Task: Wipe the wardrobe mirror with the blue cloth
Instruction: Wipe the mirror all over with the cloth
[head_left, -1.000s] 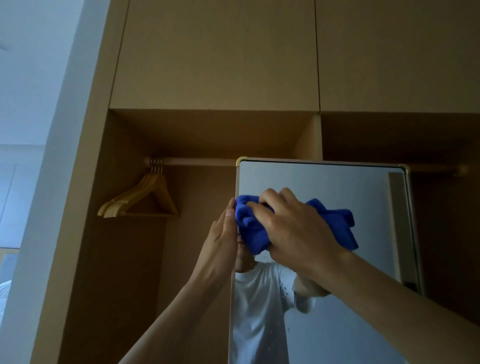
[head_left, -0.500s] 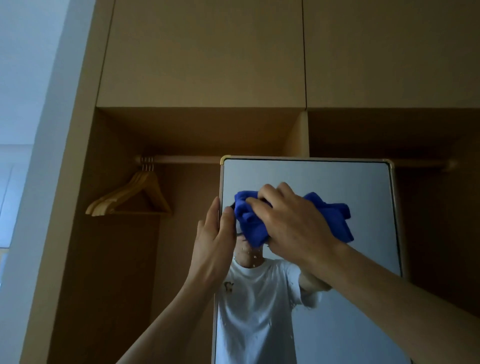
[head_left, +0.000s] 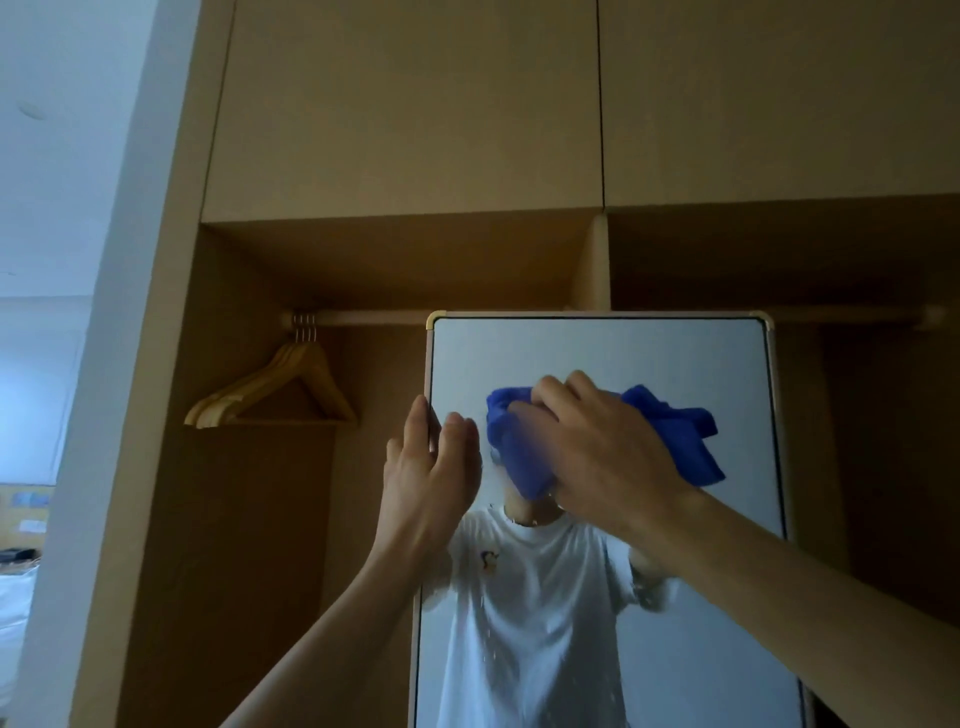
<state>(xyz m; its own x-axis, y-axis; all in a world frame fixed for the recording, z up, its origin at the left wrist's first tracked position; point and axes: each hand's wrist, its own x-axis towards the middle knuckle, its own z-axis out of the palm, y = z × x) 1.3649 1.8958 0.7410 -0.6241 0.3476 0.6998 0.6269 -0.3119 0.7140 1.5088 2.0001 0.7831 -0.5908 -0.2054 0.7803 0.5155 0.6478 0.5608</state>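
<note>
High on the mirror, blue cloth under the right hand.

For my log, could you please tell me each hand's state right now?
Left hand: holds the mirror by its left edge.
Right hand: grips the blue cloth.
</note>
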